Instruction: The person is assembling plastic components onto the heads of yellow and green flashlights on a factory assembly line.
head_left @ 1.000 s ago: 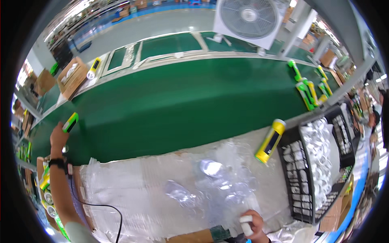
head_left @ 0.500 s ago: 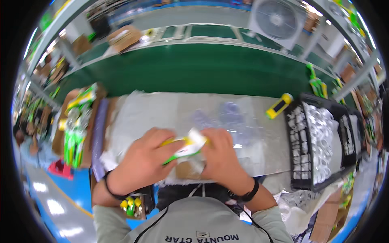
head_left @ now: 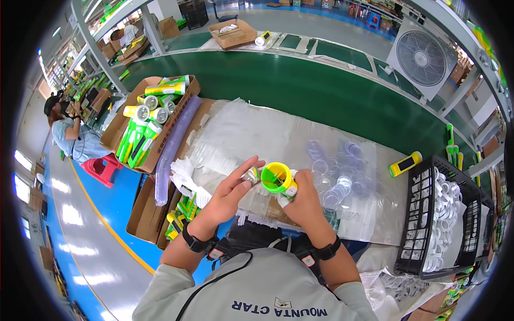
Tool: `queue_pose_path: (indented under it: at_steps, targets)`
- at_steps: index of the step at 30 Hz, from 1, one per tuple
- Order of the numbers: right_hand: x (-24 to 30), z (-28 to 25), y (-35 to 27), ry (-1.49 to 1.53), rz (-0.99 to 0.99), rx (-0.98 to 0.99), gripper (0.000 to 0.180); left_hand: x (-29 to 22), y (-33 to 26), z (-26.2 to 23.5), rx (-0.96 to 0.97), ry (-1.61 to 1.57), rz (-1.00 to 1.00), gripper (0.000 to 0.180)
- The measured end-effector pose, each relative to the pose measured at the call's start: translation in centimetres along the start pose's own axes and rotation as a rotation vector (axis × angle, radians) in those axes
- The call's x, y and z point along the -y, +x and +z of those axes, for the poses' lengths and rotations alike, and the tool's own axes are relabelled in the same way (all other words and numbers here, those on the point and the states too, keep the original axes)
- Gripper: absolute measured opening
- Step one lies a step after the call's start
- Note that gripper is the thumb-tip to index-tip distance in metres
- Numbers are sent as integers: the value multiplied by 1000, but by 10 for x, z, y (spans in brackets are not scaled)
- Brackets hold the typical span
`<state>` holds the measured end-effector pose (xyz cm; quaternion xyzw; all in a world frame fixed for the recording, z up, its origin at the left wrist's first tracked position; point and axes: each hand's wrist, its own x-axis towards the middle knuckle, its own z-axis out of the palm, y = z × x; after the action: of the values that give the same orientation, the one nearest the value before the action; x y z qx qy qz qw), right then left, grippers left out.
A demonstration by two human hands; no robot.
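Observation:
My right hand (head_left: 305, 202) is closed around a green and yellow flashlight body (head_left: 290, 176), its round open end turned up so that the inside and some thin parts or wires show. Just left of that opening, the fingers of my left hand (head_left: 227, 197) pinch a small shiny reflector piece (head_left: 250, 175); its exact form is partly hidden. The two pieces are close, and I cannot tell whether a wire links them. Right of my hands, clear round plastic lenses (head_left: 337, 192) lie loose and stacked on the covered worktop (head_left: 257, 125).
A yellow flashlight (head_left: 405, 164) lies near a black crate (head_left: 415, 230) of white rings (head_left: 443, 227). At left are a carton (head_left: 194, 85) of flashlights and a rolled plastic sheet (head_left: 174, 150). Beyond runs a green conveyor (head_left: 257, 75). A co-worker (head_left: 72, 131) sits far left.
The flashlight has turned from lying sideways between both hands to standing open end up in my right hand. My left hand has come off it with the reflector piece. The view has swung left.

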<state>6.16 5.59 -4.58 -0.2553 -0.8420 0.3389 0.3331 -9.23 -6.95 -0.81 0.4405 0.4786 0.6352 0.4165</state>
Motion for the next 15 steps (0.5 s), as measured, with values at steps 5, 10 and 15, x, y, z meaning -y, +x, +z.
queue_pose_path:
  at_steps: [5, 10, 15]
  targets:
    - [-16, 7, -11, -16, 10, 144, 45, -4, 9, 14, -166, 711, 304, 49]
    - [-19, 11, -22, 98, 138, 145, 47, -16, 26, 22, 172, 1148, 456, 45]
    - [-26, 2, -30, 245, 141, 219, 48, 2, 28, 37, 236, 1095, 525, 40]
